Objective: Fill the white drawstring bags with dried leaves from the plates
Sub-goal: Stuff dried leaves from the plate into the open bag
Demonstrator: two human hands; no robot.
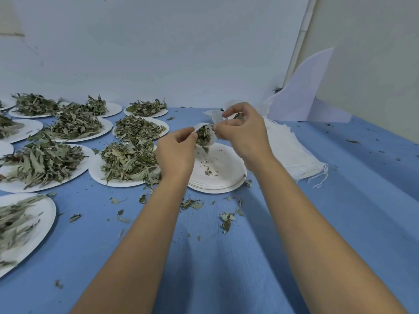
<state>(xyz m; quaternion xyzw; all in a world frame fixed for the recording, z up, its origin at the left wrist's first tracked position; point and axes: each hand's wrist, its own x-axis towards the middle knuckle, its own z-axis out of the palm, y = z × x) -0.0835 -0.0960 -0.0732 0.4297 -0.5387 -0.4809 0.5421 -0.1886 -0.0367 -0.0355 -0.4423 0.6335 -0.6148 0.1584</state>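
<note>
Blue bench up front, crumbs scattered; left hand and right hand each pinch the mouth of a leaf-stuffed white drawstring bag, held just above the stacked near-empty plates.

You face a table under a wrinkled blue cloth that fills the lower view. Behind the table rises a plain pale wall, scuffed in places, with a beige patch high above the table's far left end. Above the table's far right corner a white pipe runs up beside a cream side wall. A curved white sheet stands on the table there. Light falls soft and even on the table.
</note>
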